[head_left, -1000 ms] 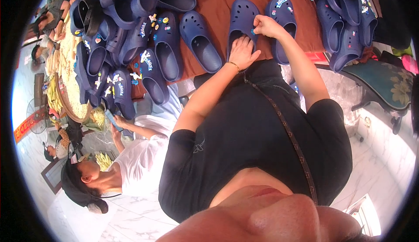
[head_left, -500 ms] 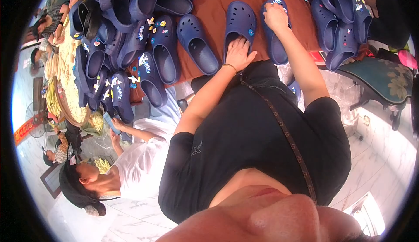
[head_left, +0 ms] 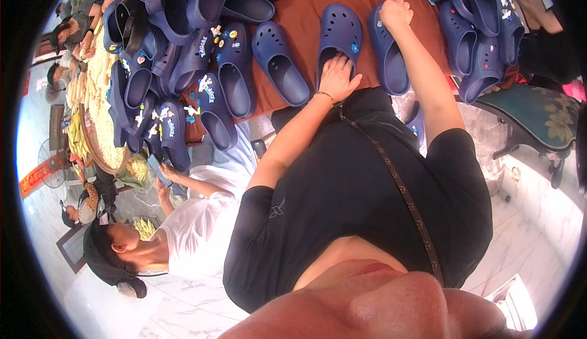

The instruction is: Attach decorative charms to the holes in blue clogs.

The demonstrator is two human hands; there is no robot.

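Note:
My left hand [head_left: 340,81] reaches into the opening of a dark blue clog [head_left: 340,26]. Its thumb is spread out to the side, and the fingertips are hidden under the clog's upper. A small blue charm [head_left: 355,48] sits on that clog's right side. My right hand [head_left: 396,15] is closed in a fist at the toe end of a second blue clog [head_left: 387,55], covering part of it; what the fingers hold, if anything, is hidden. A small coloured charm [head_left: 378,23] shows beside the fist. To the left stands a plain blue clog [head_left: 280,64].
Many blue clogs, some with charms, are piled on the left [head_left: 177,51] and right [head_left: 483,33] of the brown cloth [head_left: 299,6]. A person in a white shirt [head_left: 202,223] holds a phone at my left. A patterned chair [head_left: 532,116] stands at the right.
My right hand has lifted slightly to the right on the second clog, and its fingers have closed into a fist. White lettering seen at that toe no longer shows. My left hand stays inside its clog.

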